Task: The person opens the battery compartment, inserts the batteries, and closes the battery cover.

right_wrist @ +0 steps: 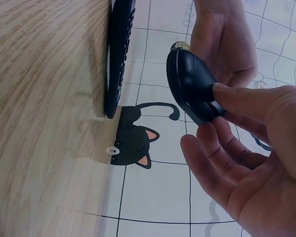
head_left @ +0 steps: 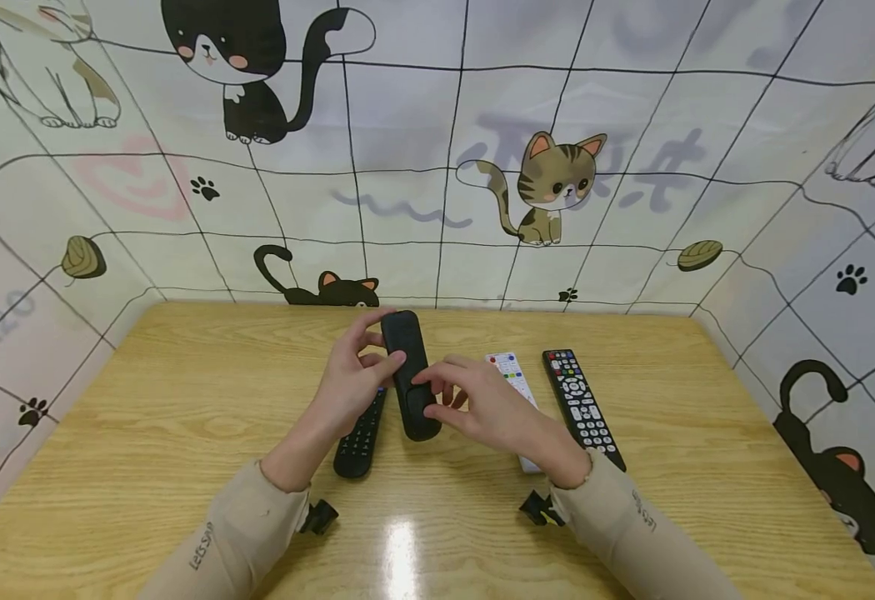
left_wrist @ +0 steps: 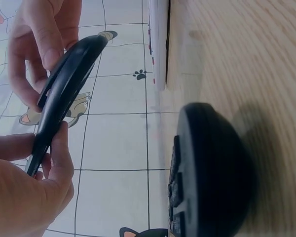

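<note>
A black remote control (head_left: 403,337) is held above the table with its plain back toward the head camera. My left hand (head_left: 352,367) grips its upper end, thumb across the back and fingers along the far edge. With thumb and fingers, my right hand (head_left: 482,396) pinches the battery cover (head_left: 419,398) on the lower part of the back. In the left wrist view a narrow gap shows between the cover (left_wrist: 50,85) and the remote's body (left_wrist: 71,84). The remote's button side is hidden in the head view.
Another black remote (head_left: 358,446) lies under the left hand. A white remote (head_left: 510,369), partly covered by the right hand, and a long black remote (head_left: 583,404) lie to the right on the wooden table (head_left: 205,400). Behind stands a cat-patterned backdrop (head_left: 407,167).
</note>
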Motion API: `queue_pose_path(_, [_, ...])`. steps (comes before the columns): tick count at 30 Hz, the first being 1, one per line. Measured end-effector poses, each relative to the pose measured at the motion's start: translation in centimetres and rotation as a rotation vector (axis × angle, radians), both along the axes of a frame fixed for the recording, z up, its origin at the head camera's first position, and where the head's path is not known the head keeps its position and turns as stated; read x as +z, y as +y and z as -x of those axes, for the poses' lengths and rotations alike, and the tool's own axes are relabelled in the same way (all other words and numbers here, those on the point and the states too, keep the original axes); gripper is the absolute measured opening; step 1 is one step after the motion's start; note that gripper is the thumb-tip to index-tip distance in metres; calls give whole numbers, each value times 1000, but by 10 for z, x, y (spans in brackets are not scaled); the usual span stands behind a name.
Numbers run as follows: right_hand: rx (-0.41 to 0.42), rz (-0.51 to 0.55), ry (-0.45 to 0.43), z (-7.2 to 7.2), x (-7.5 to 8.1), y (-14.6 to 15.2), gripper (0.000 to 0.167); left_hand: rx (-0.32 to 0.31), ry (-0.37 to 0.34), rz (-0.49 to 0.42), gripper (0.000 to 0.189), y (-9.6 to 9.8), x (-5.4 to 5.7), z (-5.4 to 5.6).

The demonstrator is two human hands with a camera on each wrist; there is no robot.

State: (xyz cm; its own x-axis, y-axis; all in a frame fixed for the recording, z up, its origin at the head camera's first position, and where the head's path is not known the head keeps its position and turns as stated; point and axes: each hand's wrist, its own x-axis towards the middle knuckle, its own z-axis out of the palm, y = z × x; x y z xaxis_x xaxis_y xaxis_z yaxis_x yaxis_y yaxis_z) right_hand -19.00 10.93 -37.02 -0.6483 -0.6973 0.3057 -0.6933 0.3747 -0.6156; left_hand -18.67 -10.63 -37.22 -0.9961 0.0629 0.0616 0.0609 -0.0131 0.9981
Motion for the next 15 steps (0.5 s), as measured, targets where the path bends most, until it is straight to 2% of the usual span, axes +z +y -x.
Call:
queue_pose_path(9, [-21,-2,-19,-1,1,-1,35,2,0,6,62,1,0,0])
queue_pose_path(12, [-42,7,-64,-1,2,-1,45,1,1,-3,62,2,2,-1])
queue_pose_path(15, [-75,30,-155,0,3,0,57,1,3,-14,62,2,3,-2])
